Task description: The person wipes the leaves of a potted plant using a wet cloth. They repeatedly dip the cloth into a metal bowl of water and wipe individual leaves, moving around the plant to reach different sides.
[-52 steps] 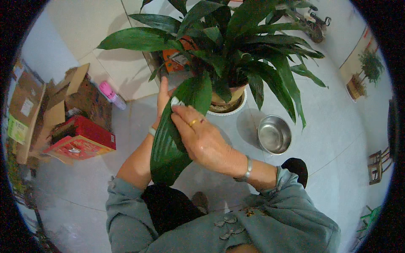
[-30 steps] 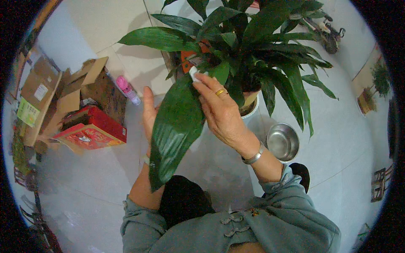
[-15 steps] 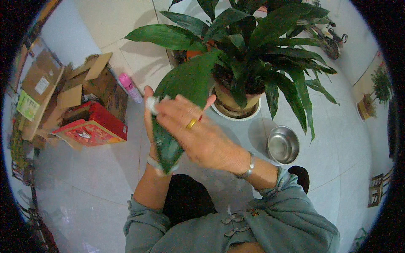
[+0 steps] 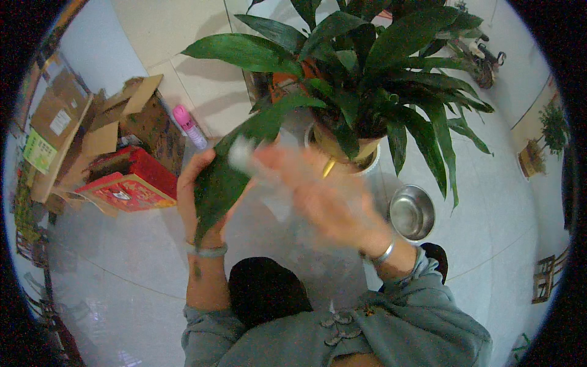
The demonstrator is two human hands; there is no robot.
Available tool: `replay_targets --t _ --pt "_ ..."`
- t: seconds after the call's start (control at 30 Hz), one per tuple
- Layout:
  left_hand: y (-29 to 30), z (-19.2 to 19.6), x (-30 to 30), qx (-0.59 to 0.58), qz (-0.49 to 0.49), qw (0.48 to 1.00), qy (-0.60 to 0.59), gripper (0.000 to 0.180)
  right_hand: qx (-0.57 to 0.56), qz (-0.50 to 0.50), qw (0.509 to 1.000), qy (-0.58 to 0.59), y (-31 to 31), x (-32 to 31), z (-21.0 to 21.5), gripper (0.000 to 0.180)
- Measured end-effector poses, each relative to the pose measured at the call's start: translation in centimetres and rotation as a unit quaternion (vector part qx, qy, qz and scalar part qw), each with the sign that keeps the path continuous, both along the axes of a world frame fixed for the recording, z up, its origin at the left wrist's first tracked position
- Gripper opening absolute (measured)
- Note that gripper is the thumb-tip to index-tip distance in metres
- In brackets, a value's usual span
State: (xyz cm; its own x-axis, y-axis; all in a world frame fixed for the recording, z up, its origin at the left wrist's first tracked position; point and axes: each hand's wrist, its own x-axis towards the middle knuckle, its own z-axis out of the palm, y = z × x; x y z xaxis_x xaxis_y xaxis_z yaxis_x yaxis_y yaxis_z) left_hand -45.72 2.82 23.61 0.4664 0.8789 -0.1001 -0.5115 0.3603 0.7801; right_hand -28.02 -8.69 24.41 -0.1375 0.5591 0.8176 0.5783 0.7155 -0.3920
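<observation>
Cradling the leaf: the left hand (image 4: 191, 180), in the head view, lies under one long green leaf (image 4: 221, 191), thumb at its left edge; whether the fingers close on it cannot be told.
Pinching the wad: the right hand (image 4: 324, 199), blurred, holds a white wad (image 4: 242, 151) over the leaf's upper face; whether they touch is unclear.
Leaf: slopes from the big plant (image 4: 406, 40) toward the person, its tip above the left wrist.
Pot: tan pot (image 4: 347, 140) in a white saucer (image 4: 370, 164), on the floor (image 4: 140, 244) beyond the hands.
Bowl: round metal bowl (image 4: 413, 213) on the floor, near the right wrist.
Floor's left edge: open cardboard box (image 4: 151, 125), with a red box (image 4: 137, 188) before it and a pink-topped bottle (image 4: 191, 128) just beside.
Floor's right edge: small potted plant (image 4: 531, 158).
</observation>
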Motion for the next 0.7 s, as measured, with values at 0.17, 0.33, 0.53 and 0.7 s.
replay_targets --t 0.17,0.33,0.53,0.7 --pt "-1.3 -1.6 -2.7 -0.063 -0.128 0.988 -0.049 0.038 -0.077 -0.133 0.984 0.090 3.4 4.7 1.5 0.027" --pt "-0.9 -3.4 -4.5 -0.109 -0.089 0.985 -0.105 0.031 -0.021 0.095 0.980 -0.172 1.9 -2.0 -2.2 0.039" --pt "-0.8 -4.9 -5.1 -0.014 -0.036 0.999 -0.016 0.016 -0.013 -0.053 0.974 -0.219 3.9 1.8 -4.6 0.047" --pt "-0.8 -7.5 -5.3 0.126 0.038 0.991 -0.014 0.014 -0.077 -0.160 0.966 -0.187 8.6 8.4 -6.6 0.051"
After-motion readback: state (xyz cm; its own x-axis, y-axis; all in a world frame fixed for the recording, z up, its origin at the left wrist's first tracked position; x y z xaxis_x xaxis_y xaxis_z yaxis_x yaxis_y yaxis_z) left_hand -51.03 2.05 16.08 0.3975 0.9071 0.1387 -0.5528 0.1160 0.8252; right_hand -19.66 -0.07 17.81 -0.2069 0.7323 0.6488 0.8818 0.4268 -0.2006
